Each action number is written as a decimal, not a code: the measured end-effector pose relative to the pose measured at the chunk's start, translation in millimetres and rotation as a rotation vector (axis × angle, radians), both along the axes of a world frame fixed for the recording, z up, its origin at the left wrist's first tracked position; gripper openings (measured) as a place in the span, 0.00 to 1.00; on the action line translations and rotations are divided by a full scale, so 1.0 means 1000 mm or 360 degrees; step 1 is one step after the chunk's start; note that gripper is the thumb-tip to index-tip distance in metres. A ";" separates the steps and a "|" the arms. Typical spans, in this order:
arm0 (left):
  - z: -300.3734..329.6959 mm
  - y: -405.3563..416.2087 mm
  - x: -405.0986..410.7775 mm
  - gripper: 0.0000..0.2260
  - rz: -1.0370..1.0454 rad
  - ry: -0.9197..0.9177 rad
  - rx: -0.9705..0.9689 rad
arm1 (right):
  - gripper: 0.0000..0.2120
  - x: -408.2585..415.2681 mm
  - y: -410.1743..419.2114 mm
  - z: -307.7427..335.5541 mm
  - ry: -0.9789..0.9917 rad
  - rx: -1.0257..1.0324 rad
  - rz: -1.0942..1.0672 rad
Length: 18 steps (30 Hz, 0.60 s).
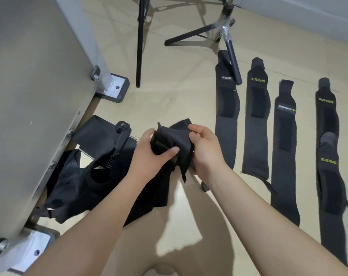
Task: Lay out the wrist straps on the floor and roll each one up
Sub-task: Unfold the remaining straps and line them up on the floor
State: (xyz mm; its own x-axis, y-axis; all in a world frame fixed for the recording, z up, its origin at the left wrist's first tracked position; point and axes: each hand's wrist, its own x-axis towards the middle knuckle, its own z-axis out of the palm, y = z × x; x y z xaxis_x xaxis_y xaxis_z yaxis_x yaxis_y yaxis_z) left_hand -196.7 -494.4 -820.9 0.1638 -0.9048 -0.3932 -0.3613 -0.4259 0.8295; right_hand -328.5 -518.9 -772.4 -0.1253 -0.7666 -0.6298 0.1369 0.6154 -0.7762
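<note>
A grey cabinet [29,116] fills the left side, standing on white feet [117,86] on the beige floor [169,96]. Beside its base lies a heap of black gear [93,166]. Tripod legs [199,32] spread across the top of the view. To the right, four straps [256,120] lie flat and side by side on the floor, lengthwise away from the person; a fifth shows at the right edge. One tripod leg rests over the leftmost strap [227,108]. Both hands hold a crumpled black strap [173,144] above the floor, between the heap and the laid row. The left hand [149,154] grips its lower part, thumb pressed across the front. The right hand [205,148] pinches its upper edge with curled fingers.
</note>
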 end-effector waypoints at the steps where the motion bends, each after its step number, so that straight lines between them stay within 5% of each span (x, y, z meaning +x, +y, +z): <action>1: 0.002 0.000 -0.003 0.29 -0.0058 -0.0083 0.0001 | 0.11 -0.006 0.003 0.005 0.0023 -0.0017 0.0007; 4: 0.009 0.007 -0.012 0.13 -0.0271 -0.0354 -0.0025 | 0.12 -0.026 0.008 0.022 0.0128 -0.0035 -0.0042; 8: 0.012 0.010 -0.006 0.06 0.0206 -0.0256 0.0243 | 0.11 -0.061 0.009 0.046 -0.0077 0.0025 -0.0258; 9: 0.015 0.007 -0.003 0.08 0.0186 -0.0337 0.0434 | 0.11 -0.068 0.009 0.051 -0.0098 0.0031 -0.0260; 11: 0.021 0.002 0.000 0.29 0.0001 -0.0720 0.0684 | 0.10 -0.077 0.012 0.057 -0.0117 0.0055 -0.0218; 13: 0.034 0.002 -0.009 0.39 -0.0053 -0.0906 0.0361 | 0.11 -0.081 0.017 0.065 -0.0154 0.0096 -0.0182; 16: 0.073 0.009 -0.037 0.22 -0.0257 -0.0269 -0.0323 | 0.11 -0.086 0.021 0.076 -0.0317 0.0175 -0.0205; 18: 0.101 0.016 -0.059 0.10 -0.0416 0.0319 -0.0311 | 0.12 -0.092 0.022 0.088 -0.0474 0.0189 -0.0243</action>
State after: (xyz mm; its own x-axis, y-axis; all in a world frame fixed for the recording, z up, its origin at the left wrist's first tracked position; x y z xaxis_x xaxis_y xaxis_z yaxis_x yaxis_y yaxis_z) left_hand -255.8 -478.3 -720.0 -0.1449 -0.9669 -0.2098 -0.2591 -0.1676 0.9512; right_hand -420.6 -496.7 -684.5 -0.0302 -0.6725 -0.7395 0.4441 0.6537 -0.6127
